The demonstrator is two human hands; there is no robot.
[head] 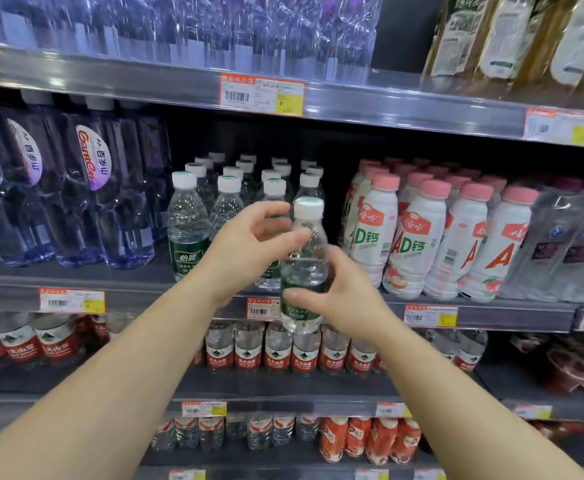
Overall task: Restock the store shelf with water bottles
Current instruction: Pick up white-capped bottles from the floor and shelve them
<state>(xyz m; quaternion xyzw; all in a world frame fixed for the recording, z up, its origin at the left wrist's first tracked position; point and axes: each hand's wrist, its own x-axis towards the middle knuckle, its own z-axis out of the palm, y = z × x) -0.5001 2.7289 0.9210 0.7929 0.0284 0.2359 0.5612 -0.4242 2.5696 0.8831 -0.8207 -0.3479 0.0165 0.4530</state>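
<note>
A small clear water bottle (305, 268) with a white cap and a dark green label is upright in the air in front of the middle shelf (138, 294). My right hand (335, 296) grips its lower half around the label. My left hand (252, 244) is at the bottle's shoulder, thumb touching it just under the cap, fingers curled loosely behind. Several matching green-label bottles (188, 223) stand in rows on the shelf right behind my hands.
Tall purple-tinted bottles (93, 188) fill the shelf to the left, white milk-drink bottles with pink caps (415, 237) to the right. Red-label water bottles (276, 351) line the shelf below. Price tags (262, 94) hang on the shelf edges.
</note>
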